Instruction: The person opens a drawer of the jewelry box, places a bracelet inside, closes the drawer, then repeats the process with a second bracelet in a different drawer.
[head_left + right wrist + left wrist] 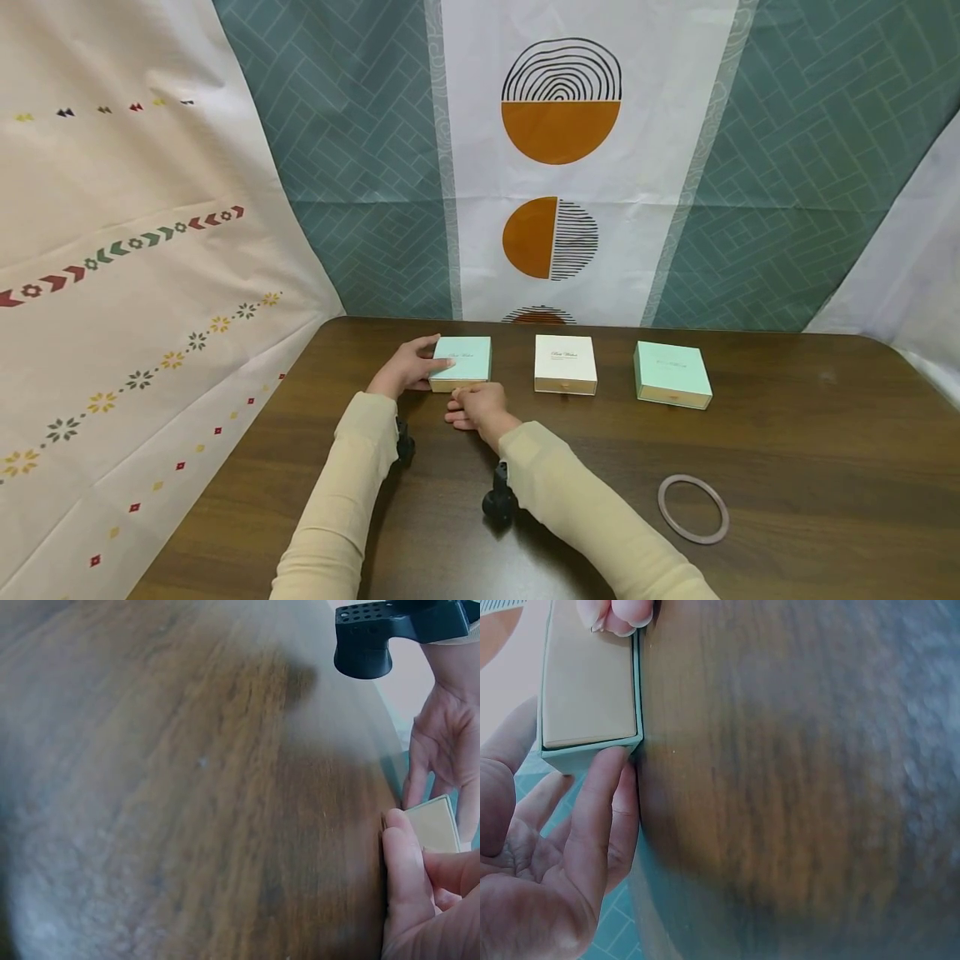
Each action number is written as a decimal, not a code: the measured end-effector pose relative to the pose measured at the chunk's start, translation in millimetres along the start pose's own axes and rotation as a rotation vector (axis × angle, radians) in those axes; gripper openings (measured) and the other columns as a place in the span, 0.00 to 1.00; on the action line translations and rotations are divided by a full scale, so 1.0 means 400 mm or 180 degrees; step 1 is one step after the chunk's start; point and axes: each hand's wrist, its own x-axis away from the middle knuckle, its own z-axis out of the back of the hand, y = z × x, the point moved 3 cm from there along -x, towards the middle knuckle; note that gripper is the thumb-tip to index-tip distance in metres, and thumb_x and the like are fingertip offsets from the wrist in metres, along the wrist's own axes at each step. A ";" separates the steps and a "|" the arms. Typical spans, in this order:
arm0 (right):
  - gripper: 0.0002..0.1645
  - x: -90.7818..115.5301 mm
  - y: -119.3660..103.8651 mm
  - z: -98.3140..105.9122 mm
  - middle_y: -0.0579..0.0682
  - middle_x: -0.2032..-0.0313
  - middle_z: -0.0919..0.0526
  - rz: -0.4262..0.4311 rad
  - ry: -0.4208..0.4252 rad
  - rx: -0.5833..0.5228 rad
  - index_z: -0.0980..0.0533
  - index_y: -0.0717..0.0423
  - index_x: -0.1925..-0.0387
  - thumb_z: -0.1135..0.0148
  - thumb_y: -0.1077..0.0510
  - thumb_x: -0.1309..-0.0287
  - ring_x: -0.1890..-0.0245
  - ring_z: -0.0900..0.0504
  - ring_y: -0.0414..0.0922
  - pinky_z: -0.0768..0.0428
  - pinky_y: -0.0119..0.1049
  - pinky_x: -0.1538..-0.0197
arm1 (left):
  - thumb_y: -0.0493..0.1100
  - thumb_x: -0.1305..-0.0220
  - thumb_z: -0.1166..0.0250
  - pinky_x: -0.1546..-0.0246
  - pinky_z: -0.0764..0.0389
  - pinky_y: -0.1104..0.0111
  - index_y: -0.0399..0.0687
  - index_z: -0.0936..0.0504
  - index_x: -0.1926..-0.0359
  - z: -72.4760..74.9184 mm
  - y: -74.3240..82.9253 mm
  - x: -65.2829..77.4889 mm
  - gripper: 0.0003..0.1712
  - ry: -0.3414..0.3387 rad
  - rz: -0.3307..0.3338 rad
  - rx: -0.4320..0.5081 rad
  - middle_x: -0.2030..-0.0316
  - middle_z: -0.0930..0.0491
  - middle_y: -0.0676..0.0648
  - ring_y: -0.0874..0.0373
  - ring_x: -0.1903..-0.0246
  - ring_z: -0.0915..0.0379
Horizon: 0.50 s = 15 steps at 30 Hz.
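A mint-green drawer box (462, 357) with a pale gold drawer front (589, 682) lies on the table at the left. My left hand (411, 367) grips it from its left side, thumb over the lid and fingers along the side wall. At the front of the same box, my right hand (483, 408) has thumb and forefinger pinched together at the middle of the drawer front, where they hide the small pull. In the right wrist view, the right thumb (450, 870) presses toward the forefinger beside the gold panel. The drawer looks flush with its sleeve.
A cream drawer box (565, 360) stands to the right, with another mint-green box (672, 372), slightly turned, beyond it. A greyish-pink ring (666, 505) lies nearer the front on the dark wooden table (810, 467). Patterned cloth (375, 167) hangs behind the table's back edge.
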 end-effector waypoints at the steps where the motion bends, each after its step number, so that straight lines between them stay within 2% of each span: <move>1: 0.12 0.000 -0.001 0.000 0.60 0.64 0.14 0.0003 0.0006 0.0005 0.21 0.69 0.56 0.44 0.64 0.35 0.77 0.15 0.41 0.17 0.31 0.75 | 0.48 0.38 0.35 0.46 0.23 0.51 0.54 0.47 0.26 0.000 0.000 0.000 0.44 -0.0004 -0.0004 -0.0008 0.32 0.40 0.34 0.41 0.38 0.35; 5: 0.13 0.003 -0.004 0.000 0.61 0.62 0.14 0.0024 0.0006 0.0008 0.22 0.69 0.55 0.45 0.63 0.34 0.76 0.14 0.43 0.17 0.32 0.74 | 0.51 0.39 0.34 0.49 0.21 0.53 0.55 0.46 0.26 0.002 0.004 0.005 0.45 -0.0010 -0.0029 -0.0054 0.33 0.40 0.34 0.41 0.38 0.35; 15: 0.13 0.001 -0.003 0.002 0.61 0.62 0.14 0.0010 -0.0023 -0.0008 0.21 0.69 0.55 0.46 0.63 0.34 0.73 0.13 0.46 0.16 0.32 0.73 | 0.46 0.36 0.36 0.45 0.24 0.50 0.53 0.48 0.26 -0.002 0.001 -0.001 0.43 0.0017 0.0028 0.0031 0.33 0.40 0.35 0.41 0.38 0.35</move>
